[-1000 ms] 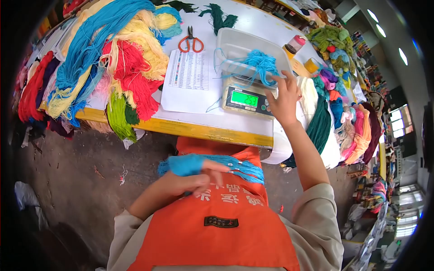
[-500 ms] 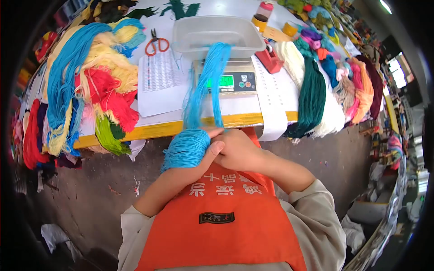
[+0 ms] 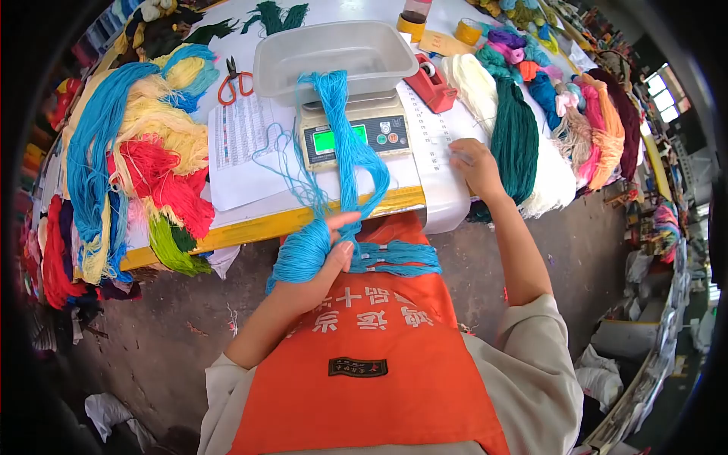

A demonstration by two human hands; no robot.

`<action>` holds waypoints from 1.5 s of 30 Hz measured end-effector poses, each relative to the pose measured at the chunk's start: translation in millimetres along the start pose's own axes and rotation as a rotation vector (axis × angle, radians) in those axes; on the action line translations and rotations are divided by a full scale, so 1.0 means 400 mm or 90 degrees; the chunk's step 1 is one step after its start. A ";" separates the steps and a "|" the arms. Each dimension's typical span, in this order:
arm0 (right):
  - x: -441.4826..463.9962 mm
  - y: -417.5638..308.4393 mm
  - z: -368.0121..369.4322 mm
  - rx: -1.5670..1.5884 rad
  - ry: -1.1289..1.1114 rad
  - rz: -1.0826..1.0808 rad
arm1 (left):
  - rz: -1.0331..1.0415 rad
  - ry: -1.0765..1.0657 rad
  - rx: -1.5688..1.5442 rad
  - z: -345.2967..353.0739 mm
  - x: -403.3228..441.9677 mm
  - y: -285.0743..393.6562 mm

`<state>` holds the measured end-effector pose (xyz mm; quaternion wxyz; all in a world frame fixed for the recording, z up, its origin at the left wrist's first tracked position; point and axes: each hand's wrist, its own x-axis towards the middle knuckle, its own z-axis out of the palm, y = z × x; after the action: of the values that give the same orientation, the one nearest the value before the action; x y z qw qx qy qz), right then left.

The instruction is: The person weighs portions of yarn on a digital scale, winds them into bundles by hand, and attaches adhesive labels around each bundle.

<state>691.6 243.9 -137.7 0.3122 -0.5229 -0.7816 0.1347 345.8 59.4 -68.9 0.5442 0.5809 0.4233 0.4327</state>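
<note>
Blue yarn point(image 3: 302, 254) is wound thickly round my left hand point(image 3: 334, 262), whose thumb and fingers close on the strands. From there the yarn runs up over the table edge and the digital scale point(image 3: 355, 139) to the clear plastic tray point(image 3: 334, 49) on top. My right hand point(image 3: 478, 168) is at the table's right front, over a printed paper strip point(image 3: 436, 133), fingers bent; a small pale piece shows at its fingertips. Tied blue bundles point(image 3: 398, 258) lie on the orange apron below the table edge.
Left of the scale are a printed sheet point(image 3: 243, 152), red-handled scissors point(image 3: 233, 82) and a heap of coloured skeins point(image 3: 163, 114). Right of it stand a red tape dispenser point(image 3: 432, 85), tape rolls and white and dark green skeins point(image 3: 516, 140).
The hands were together at the yarn half a second ago; my right hand has since moved right to the paper strip. My left hand stays with the wound yarn. The view has shifted slightly.
</note>
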 end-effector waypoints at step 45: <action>-0.050 -0.581 0.099 0.347 -0.198 -0.307 | 0.001 0.018 -0.011 -0.055 -0.018 0.002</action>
<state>501.4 133.5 -50.4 0.3399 -0.1959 -0.8557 0.3375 322.8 58.1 -67.8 0.5426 0.5708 0.4265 0.4448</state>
